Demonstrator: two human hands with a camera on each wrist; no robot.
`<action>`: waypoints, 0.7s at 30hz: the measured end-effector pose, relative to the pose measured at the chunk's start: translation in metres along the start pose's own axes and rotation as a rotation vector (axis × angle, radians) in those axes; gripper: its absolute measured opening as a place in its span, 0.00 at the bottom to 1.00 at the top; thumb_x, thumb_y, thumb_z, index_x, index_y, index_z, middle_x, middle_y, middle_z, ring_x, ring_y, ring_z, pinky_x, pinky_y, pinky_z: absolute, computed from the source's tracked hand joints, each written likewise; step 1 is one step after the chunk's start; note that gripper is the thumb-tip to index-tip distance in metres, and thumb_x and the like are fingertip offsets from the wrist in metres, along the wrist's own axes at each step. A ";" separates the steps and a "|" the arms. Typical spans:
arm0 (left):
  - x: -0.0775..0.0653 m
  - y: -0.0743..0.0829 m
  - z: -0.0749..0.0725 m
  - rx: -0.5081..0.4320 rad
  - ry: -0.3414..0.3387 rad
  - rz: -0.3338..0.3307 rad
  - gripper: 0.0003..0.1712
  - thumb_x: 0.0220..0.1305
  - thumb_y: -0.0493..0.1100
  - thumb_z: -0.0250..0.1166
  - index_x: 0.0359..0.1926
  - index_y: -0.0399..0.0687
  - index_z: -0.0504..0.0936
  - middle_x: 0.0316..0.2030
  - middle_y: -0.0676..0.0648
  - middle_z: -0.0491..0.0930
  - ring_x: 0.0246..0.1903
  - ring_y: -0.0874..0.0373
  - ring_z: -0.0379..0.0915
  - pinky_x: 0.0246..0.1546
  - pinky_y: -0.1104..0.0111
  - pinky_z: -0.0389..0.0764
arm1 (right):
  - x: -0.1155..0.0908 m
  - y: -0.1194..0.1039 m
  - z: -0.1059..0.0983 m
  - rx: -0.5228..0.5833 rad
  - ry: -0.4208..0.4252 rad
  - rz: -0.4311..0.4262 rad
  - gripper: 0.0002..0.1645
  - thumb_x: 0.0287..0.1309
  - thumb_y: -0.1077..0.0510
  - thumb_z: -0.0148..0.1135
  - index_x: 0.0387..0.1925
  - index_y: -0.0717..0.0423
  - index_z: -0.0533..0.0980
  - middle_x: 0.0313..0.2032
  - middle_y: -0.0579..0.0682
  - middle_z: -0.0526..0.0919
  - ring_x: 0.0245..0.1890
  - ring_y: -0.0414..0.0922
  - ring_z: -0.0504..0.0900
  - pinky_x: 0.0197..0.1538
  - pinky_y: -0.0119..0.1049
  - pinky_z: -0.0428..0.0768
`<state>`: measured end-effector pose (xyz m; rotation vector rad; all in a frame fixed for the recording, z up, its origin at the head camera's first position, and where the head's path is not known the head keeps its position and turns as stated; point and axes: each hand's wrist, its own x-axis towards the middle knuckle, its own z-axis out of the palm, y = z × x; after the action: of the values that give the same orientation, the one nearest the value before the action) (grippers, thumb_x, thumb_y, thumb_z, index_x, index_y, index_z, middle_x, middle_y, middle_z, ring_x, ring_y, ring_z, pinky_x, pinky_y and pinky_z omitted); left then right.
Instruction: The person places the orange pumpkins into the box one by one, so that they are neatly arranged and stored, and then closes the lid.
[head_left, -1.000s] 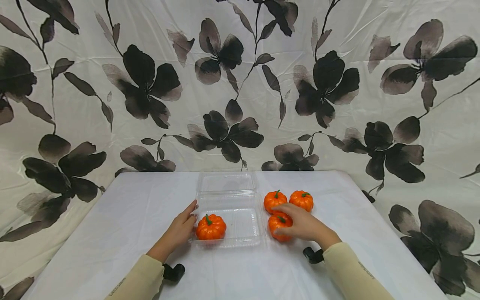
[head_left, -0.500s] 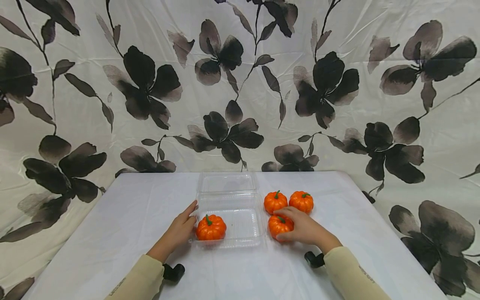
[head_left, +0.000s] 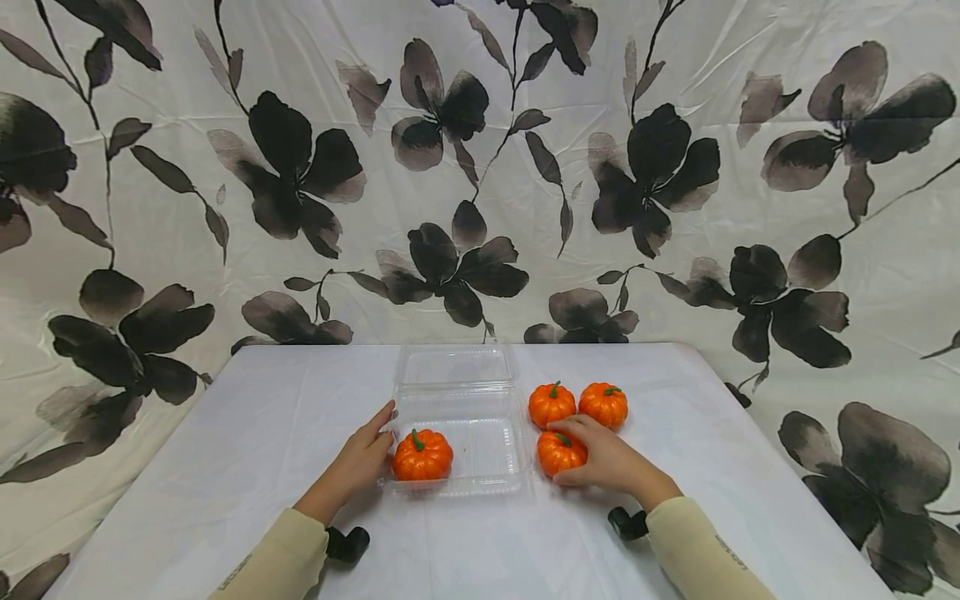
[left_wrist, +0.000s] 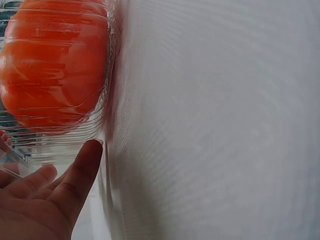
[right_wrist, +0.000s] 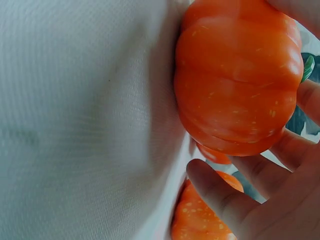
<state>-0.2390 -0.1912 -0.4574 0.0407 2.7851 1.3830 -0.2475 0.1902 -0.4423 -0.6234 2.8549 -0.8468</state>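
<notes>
On the white table sits a clear plastic clamshell container (head_left: 483,483), its lid (head_left: 453,365) folded back. One small orange pumpkin (head_left: 423,455) with a green stem is in its left half. My left hand (head_left: 358,454) rests against the container's left side, fingers extended; in the left wrist view a fingertip is right at its lower corner. To the right of the container, my right hand (head_left: 611,452) grips a second pumpkin (head_left: 558,454), thumb on the near side and fingers round the far side. In the right wrist view this pumpkin (right_wrist: 235,80) sits close to the cloth.
Two more orange pumpkins, a left one (head_left: 551,403) and a right one (head_left: 603,404), stand just beyond my right hand. Behind the table (head_left: 465,550) hangs a white curtain (head_left: 480,108) with dark flowers.
My right hand has closed in round the nearest pumpkin on the right, its thumb and fingers now against it. The left hand and the container have stayed in place.
</notes>
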 end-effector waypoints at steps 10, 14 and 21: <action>0.000 0.000 0.001 0.014 0.004 0.006 0.34 0.71 0.42 0.43 0.76 0.47 0.50 0.71 0.40 0.63 0.34 0.56 0.71 0.44 0.62 0.79 | 0.000 0.001 0.001 -0.003 0.010 -0.012 0.41 0.42 0.42 0.75 0.62 0.40 0.73 0.64 0.48 0.69 0.64 0.51 0.68 0.65 0.57 0.69; 0.000 0.000 0.001 0.015 0.001 0.010 0.34 0.71 0.42 0.43 0.76 0.48 0.50 0.71 0.40 0.62 0.35 0.56 0.71 0.46 0.61 0.79 | -0.001 0.001 0.001 -0.005 0.013 -0.011 0.41 0.42 0.42 0.75 0.61 0.40 0.73 0.64 0.49 0.69 0.64 0.51 0.69 0.64 0.57 0.70; -0.002 0.000 0.000 0.020 -0.007 0.008 0.34 0.71 0.42 0.42 0.76 0.48 0.49 0.71 0.40 0.62 0.36 0.56 0.71 0.49 0.58 0.78 | -0.001 0.001 0.000 -0.033 0.018 -0.012 0.42 0.42 0.41 0.74 0.62 0.40 0.72 0.63 0.49 0.69 0.64 0.51 0.69 0.65 0.57 0.70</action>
<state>-0.2373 -0.1914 -0.4572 0.0575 2.7968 1.3540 -0.2470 0.1916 -0.4427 -0.6410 2.8899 -0.8133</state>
